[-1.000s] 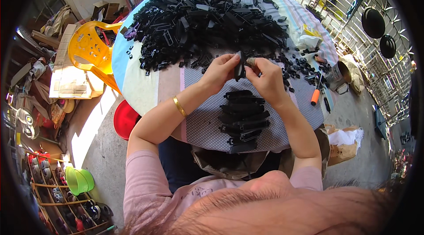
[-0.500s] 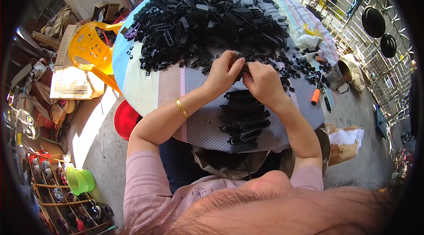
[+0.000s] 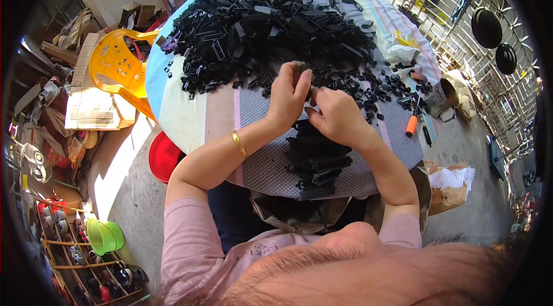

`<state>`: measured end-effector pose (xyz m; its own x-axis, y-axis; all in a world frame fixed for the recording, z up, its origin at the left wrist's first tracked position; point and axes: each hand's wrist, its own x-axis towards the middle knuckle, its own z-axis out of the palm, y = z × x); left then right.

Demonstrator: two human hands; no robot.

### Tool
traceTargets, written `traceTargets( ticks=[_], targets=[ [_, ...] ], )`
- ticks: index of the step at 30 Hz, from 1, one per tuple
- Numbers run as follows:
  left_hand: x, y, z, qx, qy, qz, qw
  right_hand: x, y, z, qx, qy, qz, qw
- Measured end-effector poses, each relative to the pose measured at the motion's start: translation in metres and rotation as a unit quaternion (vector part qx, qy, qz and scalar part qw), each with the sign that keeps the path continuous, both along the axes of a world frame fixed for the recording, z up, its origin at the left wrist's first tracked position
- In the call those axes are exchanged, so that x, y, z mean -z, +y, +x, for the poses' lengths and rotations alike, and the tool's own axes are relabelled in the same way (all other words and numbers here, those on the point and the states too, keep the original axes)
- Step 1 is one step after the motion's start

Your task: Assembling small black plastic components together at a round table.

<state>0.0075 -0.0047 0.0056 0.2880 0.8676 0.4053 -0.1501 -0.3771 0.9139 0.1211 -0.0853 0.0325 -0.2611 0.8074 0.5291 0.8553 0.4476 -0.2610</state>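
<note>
My left hand (image 3: 288,93) is closed, fingers bent and pointing away from me, over the near edge of a large heap of black plastic parts (image 3: 276,24). Beside it my right hand (image 3: 340,113) is curled, thumb and fingertips pinched together close to the left fingers. Whatever the two hands grip is dark, small and mostly hidden by the fingers. Just below them, a stack of long black plastic pieces (image 3: 318,162) lies on the dotted tablecloth (image 3: 262,159). Small loose black bits (image 3: 377,87) are scattered right of my hands.
An orange-handled screwdriver (image 3: 411,126), a black pen (image 3: 426,136) and a metal mug (image 3: 442,100) sit at the table's right edge. To the left are a yellow plastic chair (image 3: 118,64) and a red basin (image 3: 164,156). A paper bag (image 3: 449,199) stands at lower right.
My left hand has shifted slightly up and left. The right hand has moved a little down and left, its fingertips coming lower against the left hand. The stack looks the same.
</note>
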Motion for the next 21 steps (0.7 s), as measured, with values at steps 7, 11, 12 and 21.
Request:
traceTargets(
  ticks=[7,11,12,21],
  targets=[
    [-0.017,0.003,-0.014,0.194,0.076,-0.042,0.977,0.004,0.017,0.047,0.063,0.134,0.005,0.989],
    [-0.038,-0.012,-0.025,0.434,0.248,0.191,0.845,0.01,0.025,0.105,0.272,0.015,-0.128,0.954],
    [-0.036,-0.011,-0.023,0.454,0.254,0.225,0.824,0.016,0.027,0.112,0.275,0.015,-0.129,0.953],
    [-0.002,0.079,-0.01,-0.111,0.368,0.38,0.841,0.033,0.035,0.112,0.279,-0.091,-0.12,0.948]
  ],
)
